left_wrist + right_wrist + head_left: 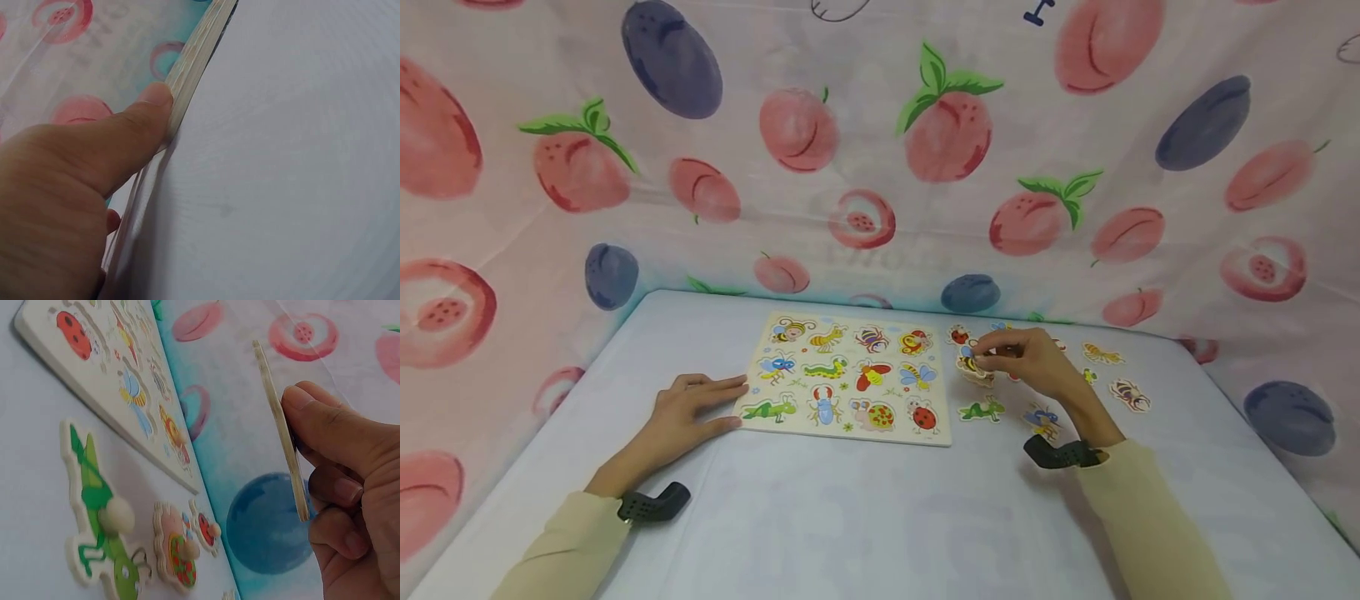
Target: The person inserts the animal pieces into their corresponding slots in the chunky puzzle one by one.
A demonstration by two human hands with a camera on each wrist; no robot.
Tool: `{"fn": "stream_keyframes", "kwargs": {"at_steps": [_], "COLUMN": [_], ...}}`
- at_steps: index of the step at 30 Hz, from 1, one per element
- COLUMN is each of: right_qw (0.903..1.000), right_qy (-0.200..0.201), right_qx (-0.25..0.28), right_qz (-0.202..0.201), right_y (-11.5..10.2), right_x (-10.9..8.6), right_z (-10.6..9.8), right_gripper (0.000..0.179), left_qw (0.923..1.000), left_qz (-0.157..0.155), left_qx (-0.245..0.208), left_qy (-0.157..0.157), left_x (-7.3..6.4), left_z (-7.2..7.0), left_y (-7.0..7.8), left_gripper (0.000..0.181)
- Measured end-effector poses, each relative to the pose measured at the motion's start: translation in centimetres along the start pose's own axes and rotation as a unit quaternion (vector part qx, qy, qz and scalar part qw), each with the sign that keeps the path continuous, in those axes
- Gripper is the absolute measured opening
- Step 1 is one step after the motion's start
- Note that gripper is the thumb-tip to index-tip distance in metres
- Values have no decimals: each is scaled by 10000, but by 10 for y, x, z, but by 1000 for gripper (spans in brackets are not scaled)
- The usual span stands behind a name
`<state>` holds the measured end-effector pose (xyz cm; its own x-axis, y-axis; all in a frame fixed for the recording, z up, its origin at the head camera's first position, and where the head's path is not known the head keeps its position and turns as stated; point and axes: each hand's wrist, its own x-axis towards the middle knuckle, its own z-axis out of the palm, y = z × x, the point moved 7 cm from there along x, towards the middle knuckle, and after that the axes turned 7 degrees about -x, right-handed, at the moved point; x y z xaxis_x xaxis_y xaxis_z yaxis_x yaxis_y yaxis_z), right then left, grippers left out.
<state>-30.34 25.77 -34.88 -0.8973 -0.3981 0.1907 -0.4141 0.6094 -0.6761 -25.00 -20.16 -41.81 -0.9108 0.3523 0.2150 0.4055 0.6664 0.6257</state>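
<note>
A wooden insect puzzle board [842, 436] lies flat on the table. My left hand [688, 417] rests at its left edge, fingers extended toward it; in the left wrist view the thumb [134, 128] presses against the board's side. Right of the board, my right hand [1026, 357] pinches a thin bee puzzle piece [967, 360] between thumb and fingers. In the right wrist view this wooden piece [281, 431] is seen edge-on, raised above the table. Below it lie a snail piece [169, 540] and a grasshopper piece [94, 487], both with round knobs.
More loose pieces lie on the right: a ladybug [958, 334], a yellow insect [1102, 353], a spider-like bug [1130, 395] and a blue mosquito [1042, 418] near the right wrist. A fruit-print cloth [880, 150] hangs behind the white table [850, 525].
</note>
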Motion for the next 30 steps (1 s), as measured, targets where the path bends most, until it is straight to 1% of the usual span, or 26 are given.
{"fn": "stream_keyframes", "kwargs": {"at_steps": [6, 13, 18, 25, 27, 30], "right_qw": [9998, 9999, 9998, 9987, 9980, 9975], "right_qy": [-38, -96, -205, -335, -399, -430], "right_qx": [-18, -64, 80, 262, 388, 426], "right_qz": [-193, -33, -25, -296, -314, -369], "right_y": [-12, -19, -27, -39, -41, -45], "right_x": [15, 30, 42, 58, 62, 69], "right_z": [8, 19, 27, 40, 44, 49], "right_gripper": [17, 18, 19, 17, 18, 21], "left_qw": [10000, 10000, 10000, 9999, 9999, 9999], "left_qz": [7, -19, 12, 87, 74, 65], "left_qx": [30, 44, 44, 93, 92, 92], "left_qy": [-3, -36, -23, 4, 2, 7], "left_x": [1, 1, 1, -1, -1, -1], "left_z": [1, 1, 0, 0, 0, 0], "left_y": [0, 1, 3, 3, 2, 1], "left_gripper": [54, 54, 54, 53, 53, 53]}}
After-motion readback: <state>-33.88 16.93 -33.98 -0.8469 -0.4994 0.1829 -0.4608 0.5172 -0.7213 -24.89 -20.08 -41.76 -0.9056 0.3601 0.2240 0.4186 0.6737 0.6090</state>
